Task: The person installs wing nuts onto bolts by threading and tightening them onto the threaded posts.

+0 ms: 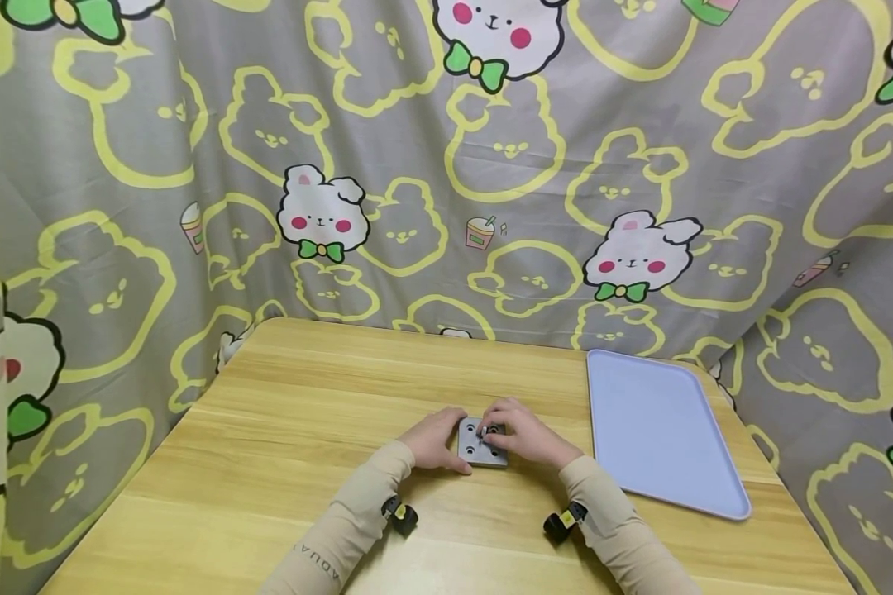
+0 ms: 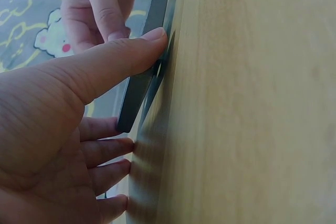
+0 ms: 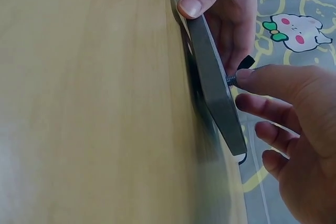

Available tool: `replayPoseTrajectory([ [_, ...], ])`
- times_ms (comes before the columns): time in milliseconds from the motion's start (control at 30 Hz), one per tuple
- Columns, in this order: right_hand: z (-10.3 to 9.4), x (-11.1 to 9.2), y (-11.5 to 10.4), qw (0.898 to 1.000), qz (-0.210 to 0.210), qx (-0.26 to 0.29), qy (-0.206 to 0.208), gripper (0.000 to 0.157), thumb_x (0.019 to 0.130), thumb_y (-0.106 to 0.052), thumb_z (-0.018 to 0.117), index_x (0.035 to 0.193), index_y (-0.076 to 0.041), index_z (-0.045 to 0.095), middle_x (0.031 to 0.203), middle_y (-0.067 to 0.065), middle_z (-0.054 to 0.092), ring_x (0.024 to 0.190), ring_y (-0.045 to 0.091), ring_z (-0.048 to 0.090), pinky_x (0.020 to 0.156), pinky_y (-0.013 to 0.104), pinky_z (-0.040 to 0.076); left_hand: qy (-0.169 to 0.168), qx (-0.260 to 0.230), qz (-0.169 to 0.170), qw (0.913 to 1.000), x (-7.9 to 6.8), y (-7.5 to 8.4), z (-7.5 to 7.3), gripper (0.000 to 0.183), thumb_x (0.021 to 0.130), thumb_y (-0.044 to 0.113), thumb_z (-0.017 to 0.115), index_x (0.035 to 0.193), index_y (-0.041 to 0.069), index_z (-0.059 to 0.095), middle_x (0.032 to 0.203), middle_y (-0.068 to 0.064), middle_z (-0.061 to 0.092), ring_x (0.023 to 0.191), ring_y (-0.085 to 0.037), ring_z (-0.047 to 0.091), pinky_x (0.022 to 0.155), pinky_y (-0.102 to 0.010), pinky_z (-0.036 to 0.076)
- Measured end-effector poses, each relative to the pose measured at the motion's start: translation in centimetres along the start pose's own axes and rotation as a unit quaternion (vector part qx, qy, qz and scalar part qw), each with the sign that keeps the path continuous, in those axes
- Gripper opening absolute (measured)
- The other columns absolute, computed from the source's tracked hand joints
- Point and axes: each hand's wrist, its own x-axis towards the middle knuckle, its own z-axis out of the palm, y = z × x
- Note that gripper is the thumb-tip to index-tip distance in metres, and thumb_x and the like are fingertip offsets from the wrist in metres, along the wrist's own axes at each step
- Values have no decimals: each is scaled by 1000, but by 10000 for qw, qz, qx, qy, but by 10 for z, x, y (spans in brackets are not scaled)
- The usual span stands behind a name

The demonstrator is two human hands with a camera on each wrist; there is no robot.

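Note:
A flat grey metal plate (image 1: 484, 458) with several round holes is on the wooden table in front of me. My left hand (image 1: 433, 440) grips its left side, the thumb (image 2: 139, 51) at the near edge and the fingers beyond. In the right wrist view the plate stands slightly tilted, its shadow beneath. My right hand (image 1: 527, 435) is over the plate's right part, pinching a small threaded bolt (image 3: 231, 80) between thumb and fingertips. The bolt sticks out from the plate's upper face; its head is mostly hidden by the fingers. A small black piece (image 3: 245, 62) shows beside the thumb.
A light blue rectangular tray (image 1: 658, 430) lies at the right side of the wooden table (image 1: 342, 372). A patterned grey curtain (image 1: 417, 165) hangs around the back and sides. Both wrists wear small black cameras (image 1: 564, 522) on beige sleeves.

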Motion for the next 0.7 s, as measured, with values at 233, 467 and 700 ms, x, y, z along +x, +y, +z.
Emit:
replayPoseTrajectory([
  [233,5,2,-1,9995,115,-165,229,4,86,-20,73,88,-20,69,99,-6,64,96,12,50,83,31,46,-12,-10,-26,10000,0,0,1,95,70,47,84,143,5,40,145,-11,49,132,-28,49,115,-41,38],
  [467,10,4,-6,9979,337,-401,385,17,84,-24,75,79,-19,60,89,-8,57,90,11,45,75,27,41,-34,-84,-53,9999,0,1,0,95,71,45,84,144,4,39,146,-12,48,133,-28,48,115,-41,39],
  [700,11,6,-10,9973,466,-422,375,21,84,-22,73,76,-19,54,83,-9,49,86,11,41,72,23,36,38,-4,-4,10000,0,0,2,94,70,46,84,142,4,41,143,-12,50,131,-28,50,114,-40,40],
])
